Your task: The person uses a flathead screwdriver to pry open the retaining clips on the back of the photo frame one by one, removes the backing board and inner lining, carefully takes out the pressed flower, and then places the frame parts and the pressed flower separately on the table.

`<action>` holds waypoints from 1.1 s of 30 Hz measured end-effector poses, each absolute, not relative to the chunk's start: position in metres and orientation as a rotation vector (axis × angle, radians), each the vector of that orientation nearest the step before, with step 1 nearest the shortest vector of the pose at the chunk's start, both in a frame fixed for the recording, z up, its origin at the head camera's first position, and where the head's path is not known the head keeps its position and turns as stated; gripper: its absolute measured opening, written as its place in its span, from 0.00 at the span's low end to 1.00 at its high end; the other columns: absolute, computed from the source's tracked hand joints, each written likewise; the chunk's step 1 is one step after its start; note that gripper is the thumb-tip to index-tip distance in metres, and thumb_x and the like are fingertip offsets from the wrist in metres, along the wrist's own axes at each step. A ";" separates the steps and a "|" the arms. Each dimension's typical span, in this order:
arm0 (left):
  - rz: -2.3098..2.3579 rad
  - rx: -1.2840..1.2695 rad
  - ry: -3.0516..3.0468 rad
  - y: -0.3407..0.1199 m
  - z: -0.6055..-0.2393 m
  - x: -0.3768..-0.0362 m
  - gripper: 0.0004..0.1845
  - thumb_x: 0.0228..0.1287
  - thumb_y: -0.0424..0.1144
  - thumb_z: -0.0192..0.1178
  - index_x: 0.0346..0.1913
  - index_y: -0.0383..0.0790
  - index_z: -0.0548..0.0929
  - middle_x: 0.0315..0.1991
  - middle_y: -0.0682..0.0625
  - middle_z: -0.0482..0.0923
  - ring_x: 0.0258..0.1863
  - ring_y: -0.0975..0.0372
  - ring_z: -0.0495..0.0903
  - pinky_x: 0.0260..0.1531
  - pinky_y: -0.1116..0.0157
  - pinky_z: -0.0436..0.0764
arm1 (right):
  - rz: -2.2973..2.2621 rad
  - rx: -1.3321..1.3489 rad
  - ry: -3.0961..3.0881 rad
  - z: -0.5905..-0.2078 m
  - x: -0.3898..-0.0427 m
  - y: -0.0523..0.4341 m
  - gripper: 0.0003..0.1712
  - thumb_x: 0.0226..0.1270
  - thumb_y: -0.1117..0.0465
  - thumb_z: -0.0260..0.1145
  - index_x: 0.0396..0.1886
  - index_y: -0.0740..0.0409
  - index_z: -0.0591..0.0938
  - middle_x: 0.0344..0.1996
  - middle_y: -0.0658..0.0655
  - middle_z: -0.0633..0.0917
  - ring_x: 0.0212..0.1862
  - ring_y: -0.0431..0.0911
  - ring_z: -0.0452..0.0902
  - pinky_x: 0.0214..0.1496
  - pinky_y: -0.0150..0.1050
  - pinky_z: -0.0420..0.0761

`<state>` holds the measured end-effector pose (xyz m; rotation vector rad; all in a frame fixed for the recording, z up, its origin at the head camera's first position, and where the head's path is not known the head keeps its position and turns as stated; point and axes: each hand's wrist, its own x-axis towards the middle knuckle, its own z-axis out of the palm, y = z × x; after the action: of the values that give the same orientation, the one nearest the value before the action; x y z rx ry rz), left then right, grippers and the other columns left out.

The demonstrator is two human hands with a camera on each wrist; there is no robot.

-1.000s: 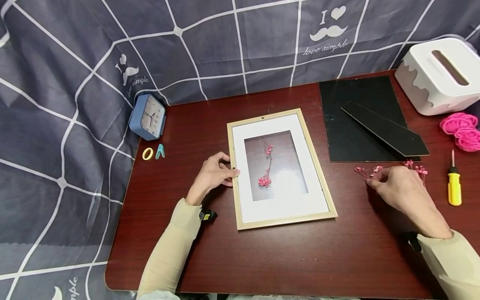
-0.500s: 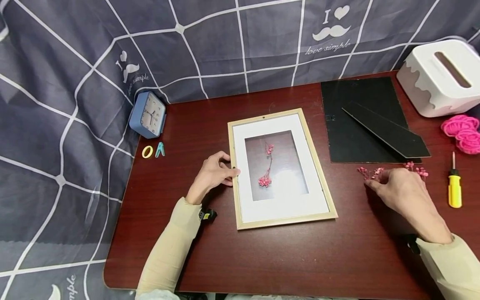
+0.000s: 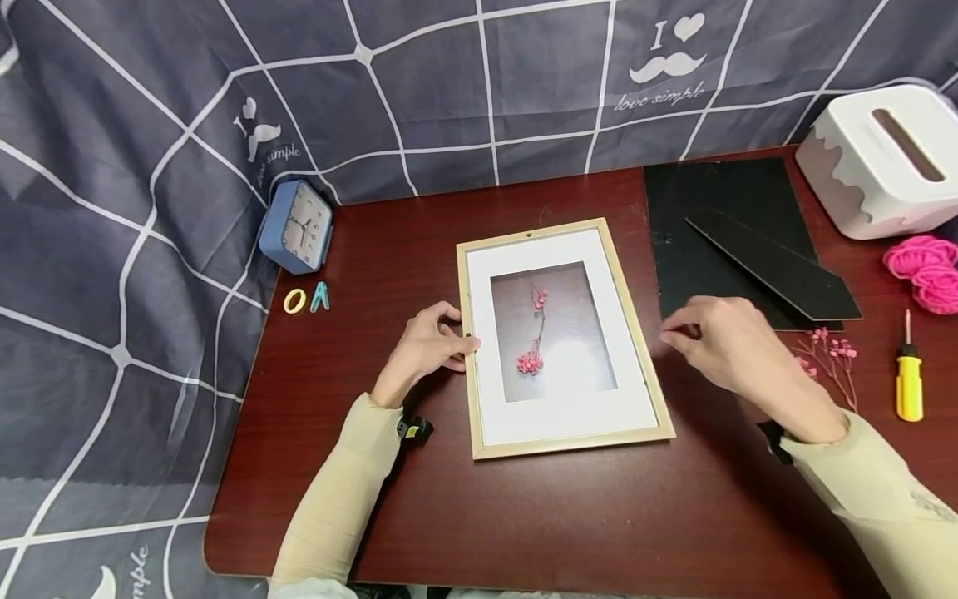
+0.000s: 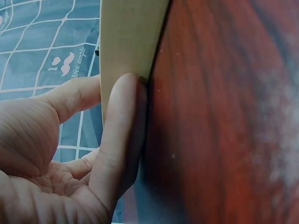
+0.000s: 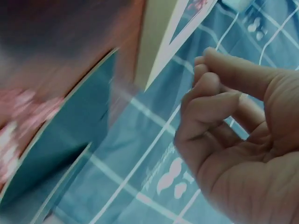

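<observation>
So here's my setup: my left hand [image 3: 427, 345] is parked on the left edge of the wooden picture frame [image 3: 561, 337], fingers [image 4: 119, 126] lying fairly straight and pressed flat against the wood, thumb on the other side of that rail. I'd say that's just to keep the frame from sliding around on the dark red surface [image 3: 524, 516]. One pink dried flower sprig [image 3: 533, 337] already lies in the mat opening, just past those fingers toward the middle.

My right hand [image 3: 729, 345] hovers off the frame's right edge, fingertips [image 5: 210, 70] bunched tight together like a pinch. Honestly I can't tell whether there's a bit of stem between them, too blurry and tiny.

The rest of the pink sprigs [image 3: 831, 353] lie right behind that hand, close for grabbing. The black backing board [image 3: 718, 216] with its stand sits just beyond the fingers, off the frame so the back's open. The yellow screwdriver [image 3: 909, 378] is further out right.
</observation>
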<state>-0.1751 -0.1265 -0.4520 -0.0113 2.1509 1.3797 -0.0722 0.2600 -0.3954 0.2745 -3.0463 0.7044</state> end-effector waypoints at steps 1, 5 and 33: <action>1.381 -0.010 2.150 -0.126 -0.452 -0.175 0.25 0.65 0.28 0.75 0.62 0.32 0.77 0.33 0.44 0.79 0.25 0.61 0.90 0.34 0.58 0.97 | 0.725 0.328 -3.044 -0.395 -0.077 0.254 0.06 0.64 0.68 0.80 0.40 0.61 0.95 0.32 0.57 0.91 0.30 0.45 0.78 0.29 0.35 0.73; 1.384 -0.014 2.143 -0.127 -0.451 -0.175 0.25 0.66 0.28 0.75 0.62 0.32 0.77 0.33 0.44 0.79 0.24 0.60 0.90 0.34 0.57 0.98 | 0.835 0.572 -3.017 -0.396 -0.102 0.234 0.05 0.65 0.69 0.80 0.39 0.57 0.95 0.31 0.52 0.89 0.30 0.42 0.76 0.29 0.31 0.74; 1.407 -0.017 2.089 -0.130 -0.454 -0.179 0.26 0.68 0.30 0.75 0.65 0.32 0.75 0.32 0.46 0.77 0.27 0.59 0.91 0.37 0.56 0.98 | 0.980 1.216 -2.963 -0.435 -0.163 0.166 0.06 0.66 0.70 0.79 0.33 0.55 0.94 0.27 0.49 0.85 0.30 0.36 0.72 0.34 0.29 0.74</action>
<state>-0.1788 -0.1299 -0.4536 -0.0173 2.0893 1.4074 -0.1630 0.1655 -0.4351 1.2155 -2.9628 0.9799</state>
